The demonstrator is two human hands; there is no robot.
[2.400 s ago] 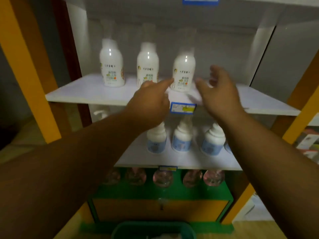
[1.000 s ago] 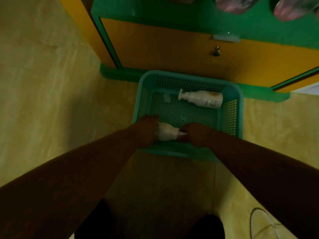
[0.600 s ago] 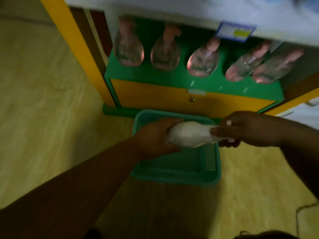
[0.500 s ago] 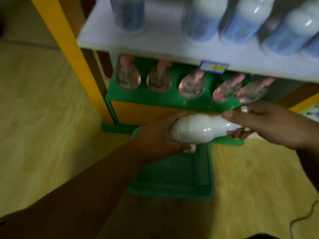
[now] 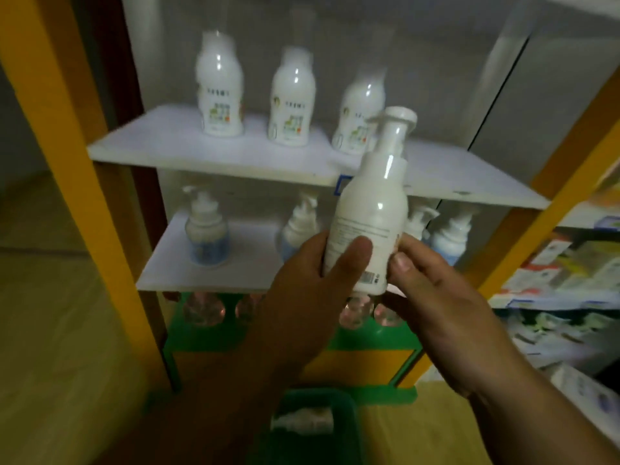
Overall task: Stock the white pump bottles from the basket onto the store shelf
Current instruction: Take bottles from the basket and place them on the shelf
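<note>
Holding a white pump bottle (image 5: 369, 213) upright in the centre of the frame, in front of the shelf edges and not standing on any board. Gripping its lower left side with the left hand (image 5: 302, 297), fingers curling behind it and the thumb lying across the printed back label. Pinching its lower right side with the right hand (image 5: 443, 303), thumb pressing beside the barcode, the other fingers reaching under and behind the base, mostly hidden. Overlapping the front edge of the upper shelf (image 5: 188, 146) with the neck and pump head, just right of centre.

Standing in a row on that white board, upper middle of the frame: the left bottle (image 5: 219, 85), the middle bottle (image 5: 291, 95) and the right bottle (image 5: 357, 119), the last partly covered by the pump head, all three blurred.

Sitting on the lower shelf (image 5: 167, 266) at mid-frame: blue-labelled pump bottles (image 5: 206, 229), some hidden behind the hands. Showing beneath it: clear pinkish bottles (image 5: 201, 308) on a green base (image 5: 208, 337).

Resting on the floor at bottom centre: the green basket (image 5: 315, 396), holding a second pump bottle (image 5: 302, 419) lying on its side.

Running down the left of the frame: a yellow post (image 5: 67, 162). Filling the right edge: a neighbouring rack of boxed goods (image 5: 553, 280), too blurred for reading.
</note>
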